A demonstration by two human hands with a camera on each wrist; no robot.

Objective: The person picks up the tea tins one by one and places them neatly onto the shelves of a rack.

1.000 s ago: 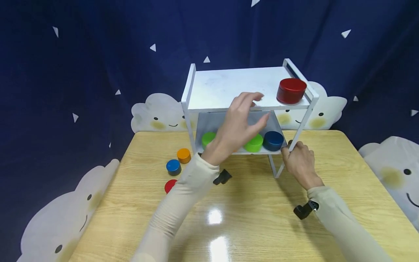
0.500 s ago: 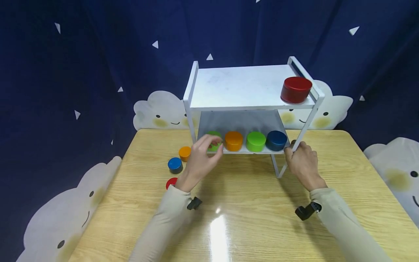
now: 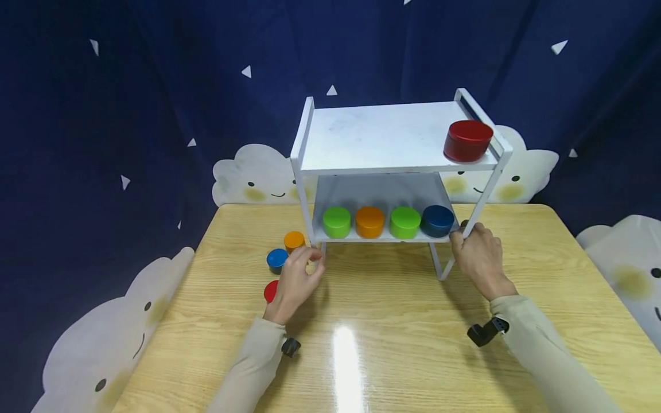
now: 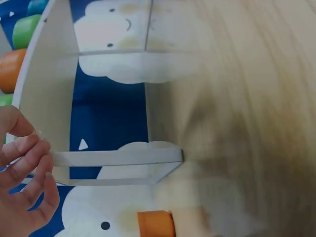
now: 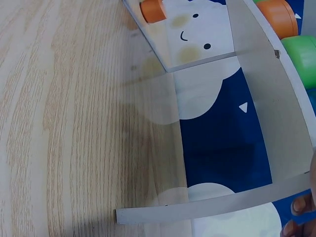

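A white two-tier rack (image 3: 379, 137) stands on the table. My left hand (image 3: 296, 281) is at its front left leg, fingers loosely bent. In the left wrist view, the fingertips (image 4: 37, 140) overlap the upper part of the leg (image 4: 118, 157). My right hand (image 3: 480, 255) grips the front right leg at the lower shelf; only a few fingers (image 5: 298, 207) show at the right wrist view's edge. On the lower shelf sit two green tins (image 3: 337, 223), an orange tin (image 3: 369, 222) and a dark blue tin (image 3: 437, 221). A larger red tin (image 3: 467, 141) stands on the top shelf's right.
Left of the rack, a small orange tin (image 3: 294, 241), a blue tin (image 3: 276, 260) and a red tin (image 3: 270, 291) stand on the wooden table (image 3: 392, 344). The red one is partly behind my left wrist. A dark blue curtain (image 3: 155, 86) with clouds hangs behind.
My left hand has come down and left, from before the top shelf past the lower shelf to the rack's left leg. The right hand stays on the right leg.
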